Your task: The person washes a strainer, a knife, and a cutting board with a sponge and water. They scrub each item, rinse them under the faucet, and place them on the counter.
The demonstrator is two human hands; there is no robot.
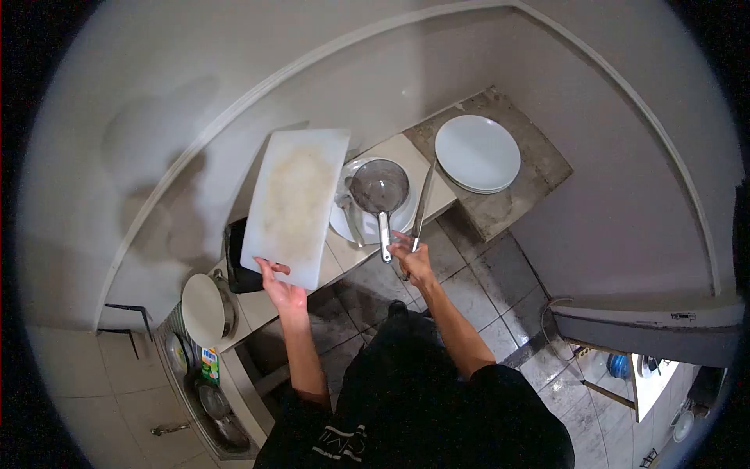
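Note:
My left hand (pixel 284 291) grips the lower edge of a white cutting board (pixel 301 207), which is tilted up and has a brownish stain across its middle. In my right hand (pixel 412 262) is a long knife (pixel 425 199), its blade pointing away from me. Close beside that hand is the handle of a small metal saucepan (pixel 380 186). The saucepan sits over a white plate (pixel 405 219), along with a spoon (pixel 349 219). Behind the board's lower left corner, a black container (pixel 238 254) is partly hidden.
Stacked white plates (pixel 478 152) stand on a stone slab (pixel 539 168) at the right end of the tiled counter (pixel 332 266). To the left, a pale round dish (pixel 203 309) leans near a metal sink (pixel 242 452) holding dishes. A doorway with a grey door (pixel 641 324) is at right.

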